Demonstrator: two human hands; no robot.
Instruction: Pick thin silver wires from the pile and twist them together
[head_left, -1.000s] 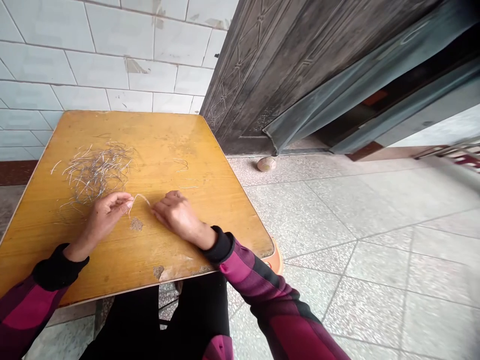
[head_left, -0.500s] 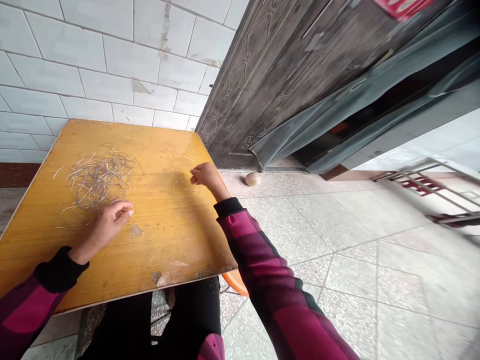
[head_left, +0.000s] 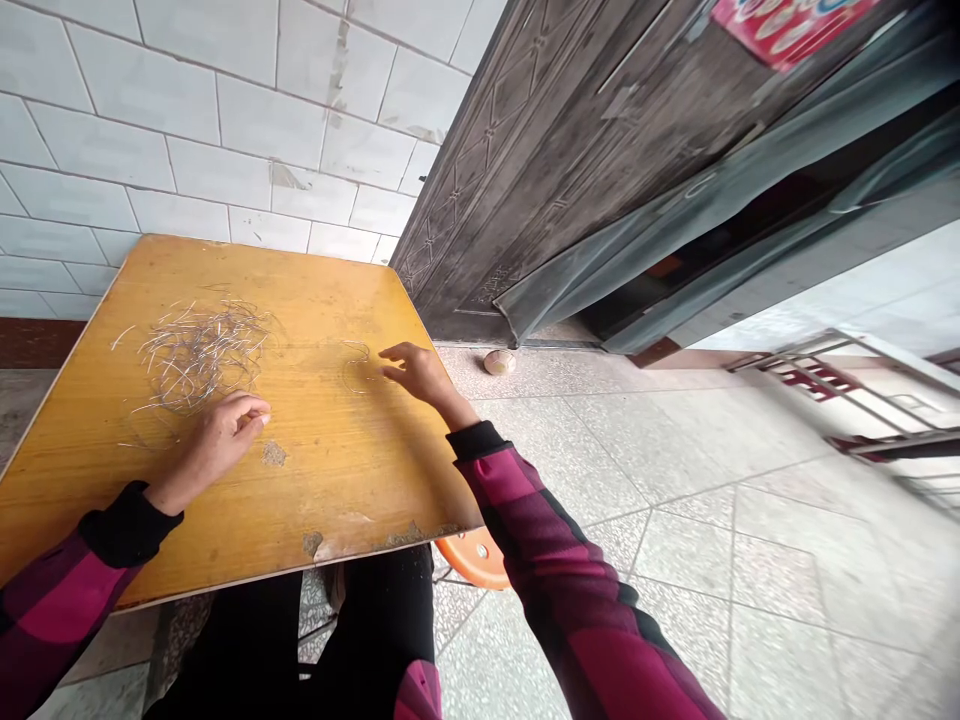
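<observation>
A loose tangle of thin silvery wires (head_left: 206,350) lies on the left half of the yellow wooden table (head_left: 315,500). Just in front of it rests my left hand (head_left: 225,435), thumb and fingers pinched together; anything between the fingertips is too small to make out. Over the table's right edge hovers my right hand (head_left: 415,370), its thumb and fingers apart and nothing visible in them. Beside its fingertips a few separate thin wires (head_left: 356,375) lie on the tabletop, some of them curved.
An orange stool (head_left: 474,558) is partly under the table's near right corner. A roundish pale object (head_left: 499,362) lies on the floor by the wooden door (head_left: 480,200). A metal rack (head_left: 885,390) stands at the far right. White tiles (head_left: 270,130) cover the wall behind the table.
My right hand's fingers have gone from pinched to apart, and it sits slightly lower. My left hand stays pinched in nearly the same place. The camera view has shifted slightly.
</observation>
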